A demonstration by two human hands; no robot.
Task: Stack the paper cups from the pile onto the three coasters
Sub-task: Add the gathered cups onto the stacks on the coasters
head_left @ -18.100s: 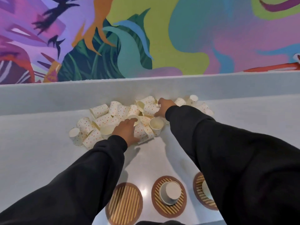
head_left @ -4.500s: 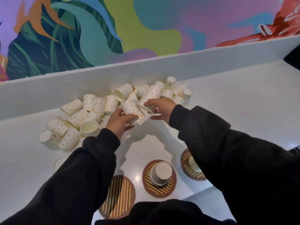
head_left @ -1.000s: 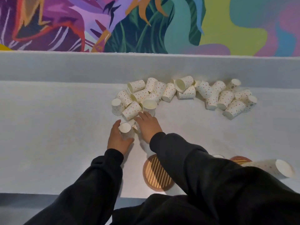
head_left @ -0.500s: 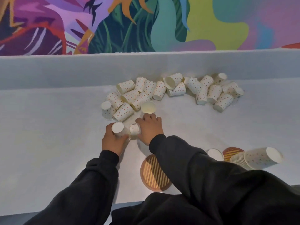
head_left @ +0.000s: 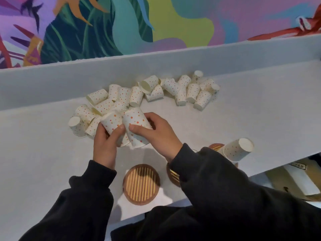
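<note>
1. A person's left hand (head_left: 106,143) grips a dotted paper cup (head_left: 112,121), fingers curled round its side.
2. The right hand (head_left: 157,134) clasps a second dotted cup (head_left: 134,121), thumb across its wall. The two cups touch side by side.
3. Both cups are held just in front of the left end of the pile of paper cups (head_left: 156,92), which sprawls along the back of the white counter (head_left: 43,162).
4. The left coaster (head_left: 141,184) lies bare near the counter's edge. The middle coaster (head_left: 172,174) is mostly hidden by a black sleeve (head_left: 217,180).
5. A leaning stack of cups (head_left: 238,150) rises at the right coaster (head_left: 216,146), bases upward.
</note>
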